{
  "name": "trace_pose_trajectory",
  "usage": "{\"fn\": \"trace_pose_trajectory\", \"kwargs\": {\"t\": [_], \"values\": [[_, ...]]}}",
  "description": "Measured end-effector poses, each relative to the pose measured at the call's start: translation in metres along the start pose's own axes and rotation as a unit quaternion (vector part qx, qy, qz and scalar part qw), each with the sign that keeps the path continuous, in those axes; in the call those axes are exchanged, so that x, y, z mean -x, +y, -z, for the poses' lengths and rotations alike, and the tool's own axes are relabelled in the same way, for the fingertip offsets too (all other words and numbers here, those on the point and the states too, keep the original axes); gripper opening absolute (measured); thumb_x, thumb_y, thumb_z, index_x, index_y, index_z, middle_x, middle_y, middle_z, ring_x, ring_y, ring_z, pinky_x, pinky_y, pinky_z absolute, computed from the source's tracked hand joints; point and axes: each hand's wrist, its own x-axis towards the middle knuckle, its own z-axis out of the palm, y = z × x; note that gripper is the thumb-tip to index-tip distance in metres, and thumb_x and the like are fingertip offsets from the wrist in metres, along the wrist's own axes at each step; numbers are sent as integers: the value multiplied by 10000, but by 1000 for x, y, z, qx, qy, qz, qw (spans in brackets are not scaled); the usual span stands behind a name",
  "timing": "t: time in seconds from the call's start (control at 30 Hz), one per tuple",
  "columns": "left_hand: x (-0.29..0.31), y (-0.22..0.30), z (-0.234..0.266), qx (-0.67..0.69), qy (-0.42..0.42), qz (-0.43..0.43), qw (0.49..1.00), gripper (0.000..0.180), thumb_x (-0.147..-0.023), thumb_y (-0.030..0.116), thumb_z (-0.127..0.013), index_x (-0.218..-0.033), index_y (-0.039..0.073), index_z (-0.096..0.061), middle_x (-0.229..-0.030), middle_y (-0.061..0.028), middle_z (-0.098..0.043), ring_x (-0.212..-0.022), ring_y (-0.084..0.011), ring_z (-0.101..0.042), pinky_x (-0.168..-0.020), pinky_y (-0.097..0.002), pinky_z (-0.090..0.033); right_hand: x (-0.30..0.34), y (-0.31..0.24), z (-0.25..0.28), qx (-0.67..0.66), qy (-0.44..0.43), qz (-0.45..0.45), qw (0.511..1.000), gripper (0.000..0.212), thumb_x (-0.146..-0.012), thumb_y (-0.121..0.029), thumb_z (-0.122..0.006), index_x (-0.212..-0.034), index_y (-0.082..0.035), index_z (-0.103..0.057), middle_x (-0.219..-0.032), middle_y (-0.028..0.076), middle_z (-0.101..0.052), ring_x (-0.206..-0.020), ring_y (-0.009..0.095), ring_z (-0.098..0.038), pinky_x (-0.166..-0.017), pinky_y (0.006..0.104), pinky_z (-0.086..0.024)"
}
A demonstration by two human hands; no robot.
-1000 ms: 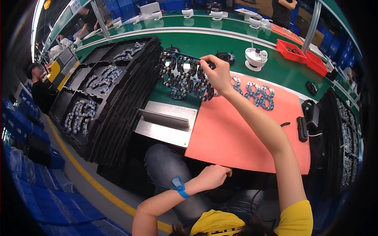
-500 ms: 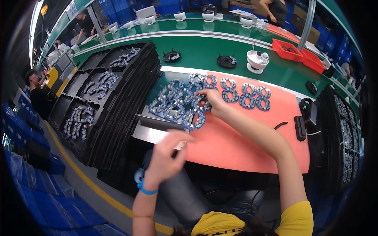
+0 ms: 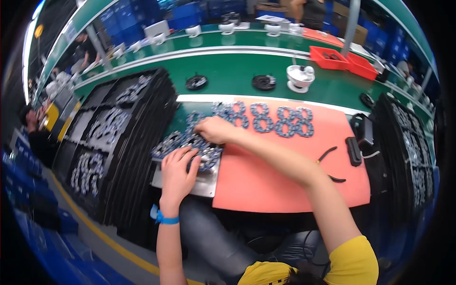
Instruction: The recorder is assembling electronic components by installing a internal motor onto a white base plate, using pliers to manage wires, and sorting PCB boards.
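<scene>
Joined figure-eight circuit boards [image 3: 205, 161], blue with pale components, lie in a cluster at the mat's left edge, over a metal plate [image 3: 205, 184]. My right hand [image 3: 216, 129] reaches in from the right with curled fingers closed on the far side of the cluster; the fingertips are partly hidden. On the near side, my left hand [image 3: 178, 172] rests its stretched fingers on the boards, thumb apart. Right of my right hand, separate figure-eight boards [image 3: 261, 117] lie in a row along the far part of the orange mat [image 3: 266, 178].
Stacked black trays [image 3: 111, 130] holding boards stand at the left, more trays [image 3: 411, 152] at the right. Dark-handled pliers [image 3: 327, 154] and a black device [image 3: 353, 151] are on the mat's right. Black round parts [image 3: 263, 82], a white device [image 3: 300, 78] and red bins [image 3: 327, 58] sit beyond.
My right hand has moved left and down with the raised boards, which now lie lower over the metal plate. My left hand has come up onto their near side. The whole view has shifted.
</scene>
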Motion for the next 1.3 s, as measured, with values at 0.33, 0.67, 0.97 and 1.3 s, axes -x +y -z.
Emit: {"fn": "trace_pose_trajectory", "kwargs": {"t": [0.33, 0.67, 0.97, 1.3], "values": [[-5, -12, -11, -41, -36, -15, 998, 435, -921, 358, -543, -1186, 21, -620, -1254, -160, -580, -1204, -321, -492, -1058, -424, -283, 33, 25, 40, -14, 148, -14, 989, 251, -797, -177, -536, -981, -82, -678, -939, 149, -666, -925, 339, -628, -794, 459, -503], [-8, -7, -12, -91, -72, 12, 993, 383, -950, 251, -508, -1279, 59, -543, -1300, -149, -510, -1248, -307, -429, -1067, -430, -256, 216, 210, 147, 414, 271, -351, 795, 218, -749, -122, -625, -961, -76, -617, -942, 98, -601, -908, 287, -593, -703, 415, -511], [-4, -1, -4, -92, 129, -43, 986, 375, -927, 120, -490, -1270, -30, -486, -1283, -182, -467, -1215, -324, -441, -1009, -414, -337, 248, 212, 182, 367, 244, -150, 885, 198, -799, -111, -560, -991, -75, -526, -926, 109, -551, -917, 284, -578, -746, 398, -509], [31, 41, -75, 473, -70, 132, 868, 662, -948, 378, -373, -1470, 8, -203, -1347, -181, -445, -1168, -261, -509, -869, -359, -445, 229, -44, 123, 259, 271, 158, 914, 114, -716, -172, -583, -820, -169, -536, -794, 46, -509, -820, 233, -539, -739, 397, -460]]}}
